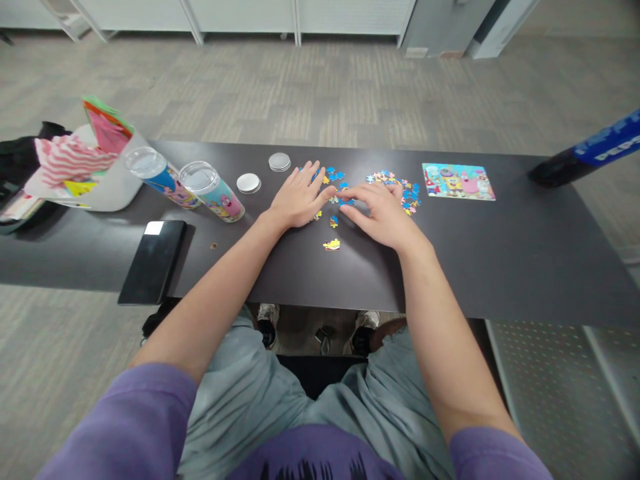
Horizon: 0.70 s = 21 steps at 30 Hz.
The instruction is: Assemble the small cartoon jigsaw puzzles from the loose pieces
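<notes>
My left hand (300, 195) lies over part of the loose jigsaw puzzle pieces (335, 175), its fingers spread toward the far edge of the desk. Opposite it, my right hand (380, 210) reaches in from the right with its index finger stretched out among the pieces and its thumb apart. Both hands partly hide the pieces. More puzzle pieces (411, 193) lie in a heap beyond and right of my right hand. Nearer to me are a few yellow joined pieces (331, 245) and one small blue and yellow piece (334, 221).
A colourful cartoon picture card (459, 181) lies to the right, with a Pepsi bottle (580, 150) at the desk's right end. On the left are two printed cylindrical cans (215, 193), round lids (249, 183), a black tablet-like slab (154, 263) and a white bin (127, 177) of cloths and packets.
</notes>
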{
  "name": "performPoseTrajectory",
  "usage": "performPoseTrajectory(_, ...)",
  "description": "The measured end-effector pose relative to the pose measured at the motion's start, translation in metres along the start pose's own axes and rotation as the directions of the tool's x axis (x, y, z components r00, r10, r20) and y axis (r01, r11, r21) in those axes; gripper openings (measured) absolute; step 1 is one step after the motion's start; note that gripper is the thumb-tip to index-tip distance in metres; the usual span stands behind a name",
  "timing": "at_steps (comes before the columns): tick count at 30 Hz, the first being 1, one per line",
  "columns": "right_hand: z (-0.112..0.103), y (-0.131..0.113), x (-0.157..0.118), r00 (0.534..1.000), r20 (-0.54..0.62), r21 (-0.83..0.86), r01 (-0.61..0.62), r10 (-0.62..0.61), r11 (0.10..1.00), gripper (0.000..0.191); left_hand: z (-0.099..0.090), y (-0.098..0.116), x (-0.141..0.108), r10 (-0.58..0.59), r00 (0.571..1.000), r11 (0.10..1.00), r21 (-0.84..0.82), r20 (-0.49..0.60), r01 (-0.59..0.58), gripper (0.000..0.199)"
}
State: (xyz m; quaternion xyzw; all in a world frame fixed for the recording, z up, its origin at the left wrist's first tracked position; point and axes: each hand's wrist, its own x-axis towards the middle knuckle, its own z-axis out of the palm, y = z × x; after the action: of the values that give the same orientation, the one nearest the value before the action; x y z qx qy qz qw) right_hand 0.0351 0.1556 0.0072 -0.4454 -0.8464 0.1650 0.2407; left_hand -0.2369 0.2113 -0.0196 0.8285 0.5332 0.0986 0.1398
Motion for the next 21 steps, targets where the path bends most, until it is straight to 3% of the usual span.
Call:
performPoseTrajectory(3, -0.001, 0.000, 0.001, 1.000, 0.002, -0.010, -0.009, 0.009, 1.000, 0.036, -0.001, -0.004, 0.002, 0.043, 0.999, 0.995, -0.093, 0.017, -0.041, 0.115)
performPoseTrajectory(6, -0.001, 0.000, 0.001, 1.000, 0.014, -0.010, -0.014, 0.015, 1.000, 0.035, -0.003, -0.004, -0.010, 0.044, 0.997, 0.968, -0.244, -0.061, -0.057, 0.110)
performPoseTrajectory(8, -0.001, 0.000, 0.000, 1.000, 0.013, -0.002, -0.017, 0.017, 1.000, 0.033, -0.005, 0.002, -0.031, 0.007, 0.985, 0.967, -0.248, -0.174, -0.051, 0.098)
performPoseTrajectory(11, -0.001, 0.001, 0.000, 1.000, 0.007, 0.001, -0.018, 0.017, 1.000, 0.030, -0.005, 0.016, -0.076, -0.014, 0.949, 0.995, -0.102, -0.315, -0.019, 0.075)
performPoseTrajectory(15, 0.002, 0.000, 0.001, 0.999, 0.038, 0.011, -0.007, 0.006, 1.000, 0.028, -0.001, 0.032, -0.118, 0.005, 0.967, 0.999, -0.049, -0.255, -0.018, 0.058)
performPoseTrajectory(21, 0.004, 0.001, 0.002, 0.993, 0.111, 0.075, 0.017, -0.026, 0.997, 0.028, 0.002, 0.046, -0.128, 0.016, 0.988, 0.999, -0.034, -0.154, -0.022, 0.058)
